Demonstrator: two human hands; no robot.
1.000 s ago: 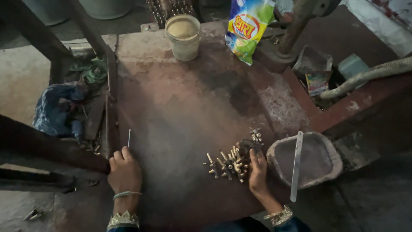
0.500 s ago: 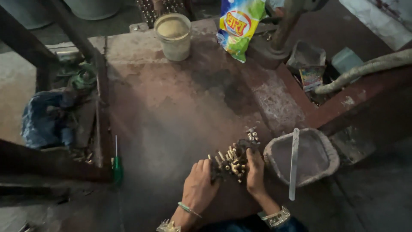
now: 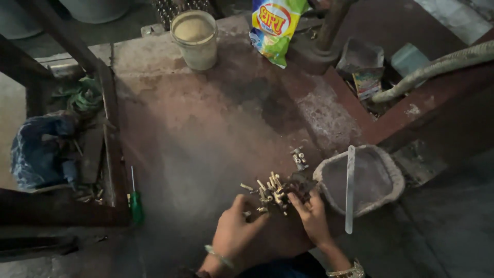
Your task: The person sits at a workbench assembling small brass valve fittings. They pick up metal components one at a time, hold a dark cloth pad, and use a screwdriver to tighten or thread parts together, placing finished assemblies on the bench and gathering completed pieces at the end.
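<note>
Both hands are at the near edge of the rusty tabletop (image 3: 206,118), on a small heap of brass pieces (image 3: 270,189). The left hand (image 3: 234,231) has its fingers half curled, and the tips touch the near side of the heap; whether they pinch one piece I cannot tell. The right hand (image 3: 311,216) has its fingers bent over the right side of the heap, beside a dark lump; a firm hold is not visible. Just right of the heap stands a round grey basin (image 3: 386,167) with a flat strip (image 3: 350,188) across it. A green-handled screwdriver (image 3: 136,201) lies well apart at the left edge. A pale bucket (image 3: 195,41) and a colourful bag (image 3: 275,25) stand at the far side.
</note>
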